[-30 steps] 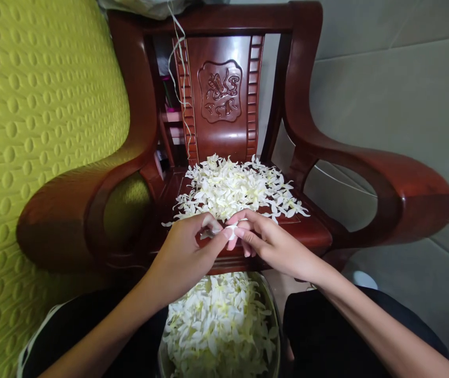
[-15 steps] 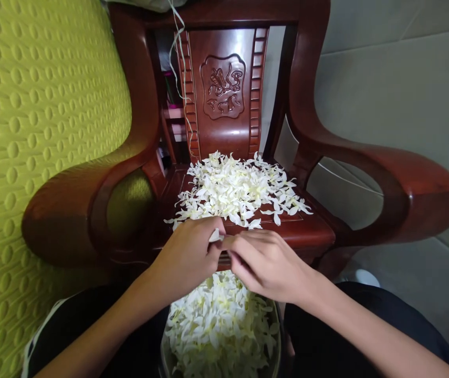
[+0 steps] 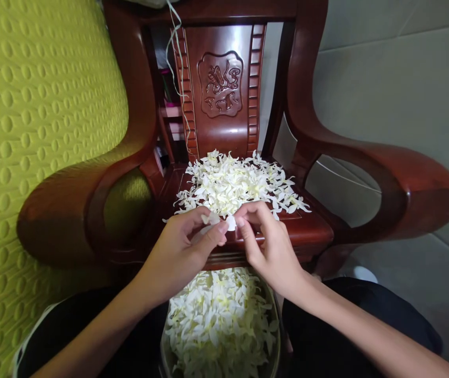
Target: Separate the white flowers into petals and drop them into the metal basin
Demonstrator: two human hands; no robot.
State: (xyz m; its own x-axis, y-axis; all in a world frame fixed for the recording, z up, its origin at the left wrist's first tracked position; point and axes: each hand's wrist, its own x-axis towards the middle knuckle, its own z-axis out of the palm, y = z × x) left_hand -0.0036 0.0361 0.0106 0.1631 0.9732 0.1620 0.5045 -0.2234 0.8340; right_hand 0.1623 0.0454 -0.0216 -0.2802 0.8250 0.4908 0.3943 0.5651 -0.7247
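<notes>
The left hand (image 3: 183, 249) and the right hand (image 3: 265, 239) meet in the middle of the view, just above the near edge of the seat of a carved wooden armchair (image 3: 224, 100). Both hands are closed in a pinch on one small white flower (image 3: 230, 223): the thumb and first finger of each hand touch it from its own side, and the other fingers are curled loosely. The flower is held between the fingertips so that each hand has its own part of it, which is a grip that suits fine work on a very light thing.

On the seat, just beyond the hands, lies a loose heap of white flowers (image 3: 236, 181), spread flat over the wood and within easy reach. Below the hands, between the knees of the person in dark trousers (image 3: 326, 325), stands a metal bowl (image 3: 277, 315) filled with more white and pale yellow flowers (image 3: 220, 320). The bowl is right under the hands, so anything released there would fall into it.

A thin white string (image 3: 177, 58) hangs down along the back of the chair. On the left a yellow-green padded surface (image 3: 31, 105) touches the chair's armrest. On the right is a grey tiled floor (image 3: 405, 89).
</notes>
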